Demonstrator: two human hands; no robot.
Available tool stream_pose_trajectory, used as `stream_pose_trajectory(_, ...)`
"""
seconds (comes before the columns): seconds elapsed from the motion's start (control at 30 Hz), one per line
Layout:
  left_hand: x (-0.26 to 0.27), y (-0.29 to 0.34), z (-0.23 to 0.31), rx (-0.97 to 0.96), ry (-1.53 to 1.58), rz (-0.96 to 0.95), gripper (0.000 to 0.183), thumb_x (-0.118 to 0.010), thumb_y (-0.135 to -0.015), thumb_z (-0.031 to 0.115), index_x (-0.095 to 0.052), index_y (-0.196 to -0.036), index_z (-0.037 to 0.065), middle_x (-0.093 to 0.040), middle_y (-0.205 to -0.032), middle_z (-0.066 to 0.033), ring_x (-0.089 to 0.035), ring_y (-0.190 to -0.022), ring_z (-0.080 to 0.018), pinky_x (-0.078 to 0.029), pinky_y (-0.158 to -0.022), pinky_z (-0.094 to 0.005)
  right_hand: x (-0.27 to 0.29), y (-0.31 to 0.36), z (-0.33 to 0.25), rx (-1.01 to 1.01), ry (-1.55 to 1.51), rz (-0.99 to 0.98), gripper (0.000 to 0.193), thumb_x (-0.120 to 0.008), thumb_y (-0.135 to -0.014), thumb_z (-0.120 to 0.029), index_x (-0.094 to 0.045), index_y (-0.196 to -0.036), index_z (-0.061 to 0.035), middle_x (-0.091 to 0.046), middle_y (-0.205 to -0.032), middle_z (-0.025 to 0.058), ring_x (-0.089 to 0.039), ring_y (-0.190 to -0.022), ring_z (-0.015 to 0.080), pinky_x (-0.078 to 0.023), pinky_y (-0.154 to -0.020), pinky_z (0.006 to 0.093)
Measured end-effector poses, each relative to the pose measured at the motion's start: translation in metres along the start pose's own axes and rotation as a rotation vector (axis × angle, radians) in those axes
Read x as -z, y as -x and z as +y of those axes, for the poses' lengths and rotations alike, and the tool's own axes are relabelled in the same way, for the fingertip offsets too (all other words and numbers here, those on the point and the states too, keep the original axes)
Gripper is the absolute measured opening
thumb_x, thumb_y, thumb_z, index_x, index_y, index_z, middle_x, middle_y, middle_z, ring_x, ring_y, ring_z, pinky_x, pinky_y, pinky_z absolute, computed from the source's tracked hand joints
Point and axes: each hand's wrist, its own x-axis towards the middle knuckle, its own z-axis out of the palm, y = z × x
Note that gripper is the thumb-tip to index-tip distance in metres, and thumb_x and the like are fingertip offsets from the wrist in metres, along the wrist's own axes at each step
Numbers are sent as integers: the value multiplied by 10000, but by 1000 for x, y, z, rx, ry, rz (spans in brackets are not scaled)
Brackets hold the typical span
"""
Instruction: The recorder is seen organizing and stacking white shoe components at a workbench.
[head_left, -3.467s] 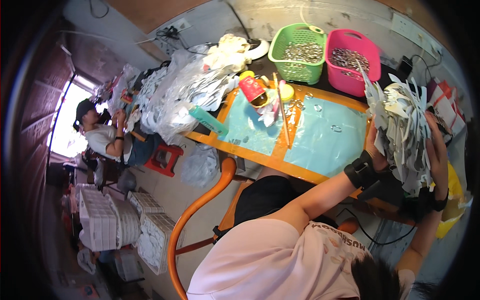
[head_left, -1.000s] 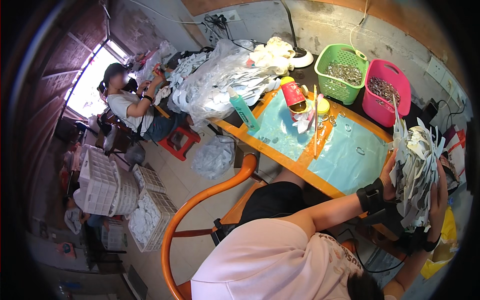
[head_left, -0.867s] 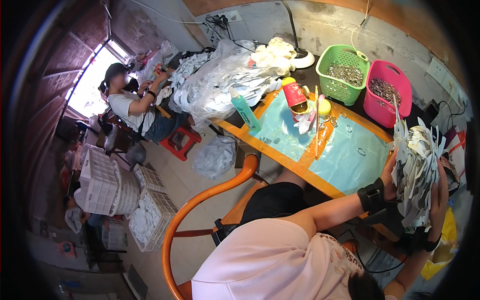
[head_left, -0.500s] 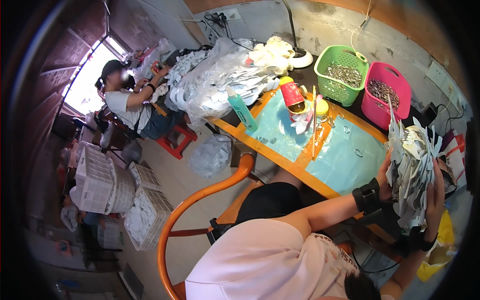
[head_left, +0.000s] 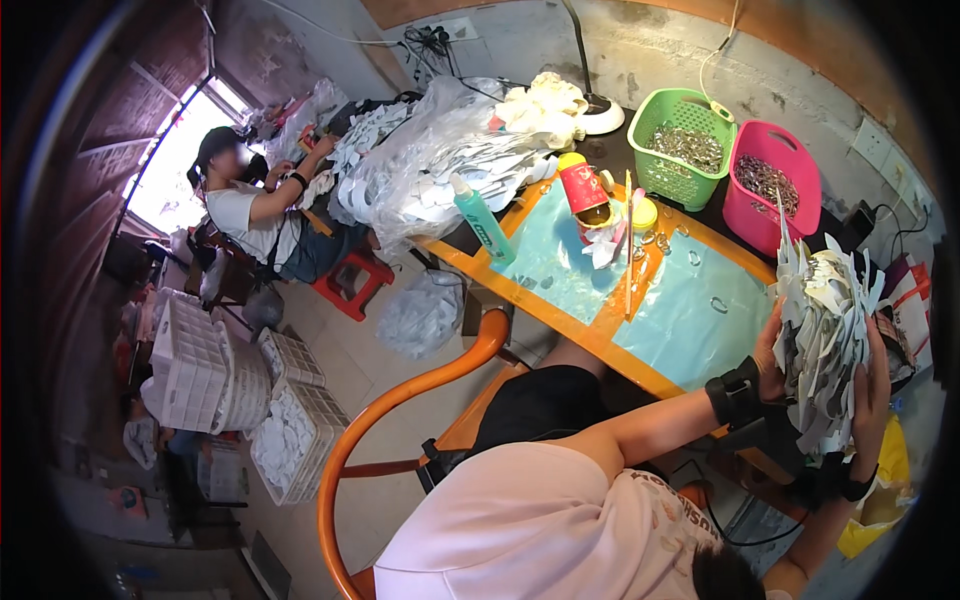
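Note:
Between my two hands is a thick bundle of thin, flat white and grey cut pieces (head_left: 825, 340), with ragged ends sticking up. My left hand (head_left: 768, 355) presses its left side, and my right hand (head_left: 872, 395) is spread along its right side, fingers pointing up. The bundle is off the right end of the table (head_left: 570, 325), which has a blue top and orange edging. Several metal rings (head_left: 718, 304) lie on that top. A red pot with a yellow rim (head_left: 582, 186) is tipped beside a thin stick (head_left: 628, 255) and crumpled tissue (head_left: 602, 248).
A green basket (head_left: 657, 172) and a pink basket (head_left: 742, 215), both holding small metal parts, stand at the back. A teal bottle (head_left: 482, 225) is near a plastic-covered heap (head_left: 440, 185). A co-worker (head_left: 250, 200) sits far left. White crates (head_left: 187, 370) are stacked on the floor.
Hardly anything differs. My hands stay around the bundle, and the view has shifted very slightly.

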Motion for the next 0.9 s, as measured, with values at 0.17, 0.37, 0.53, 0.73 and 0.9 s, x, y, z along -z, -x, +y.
stream_pose_trajectory(0.17,-5,1,2,40,-15,1,571,-462,-967,521,-553,-1315,77,-641,-1222,-120,-640,-1057,-259,-505,-944,-424,0,1,0,2,32,5,492,-394,-936,-50,-407,-1425,3,-447,-1446,159,-388,-1361,286,-226,-1142,365)
stream_pose_trajectory(0.37,-5,0,3,40,-18,6,602,-468,-956,547,-537,-1334,83,-635,-1236,-120,-635,-1073,-267,-496,-961,-438,-1,1,3,4,25,2,485,-397,-944,-63,-405,-1425,4,-447,-1446,159,-385,-1362,286,-224,-1143,366)
stream_pose_trajectory(0.53,-12,1,0,52,-56,46,673,-460,-927,616,-544,-1327,82,-646,-1218,-128,-652,-1048,-270,-511,-948,-429,0,2,5,1,13,1,486,-398,-954,-100,-400,-1428,3,-447,-1442,165,-388,-1357,291,-224,-1142,372)
stream_pose_trajectory(0.73,-12,1,-1,53,-74,110,714,-468,-906,653,-547,-1322,79,-649,-1209,-136,-661,-1030,-281,-516,-944,-438,-1,2,3,-9,4,-1,489,-391,-953,-101,-395,-1431,4,-447,-1441,168,-389,-1354,292,-225,-1142,377)
stream_pose_trajectory(0.9,-17,4,2,80,-47,19,602,-461,-961,545,-533,-1335,78,-636,-1235,-133,-646,-1070,-270,-504,-967,-432,-2,4,4,-17,-14,7,487,-389,-954,-105,-398,-1429,1,-447,-1440,170,-389,-1354,293,-227,-1141,378)
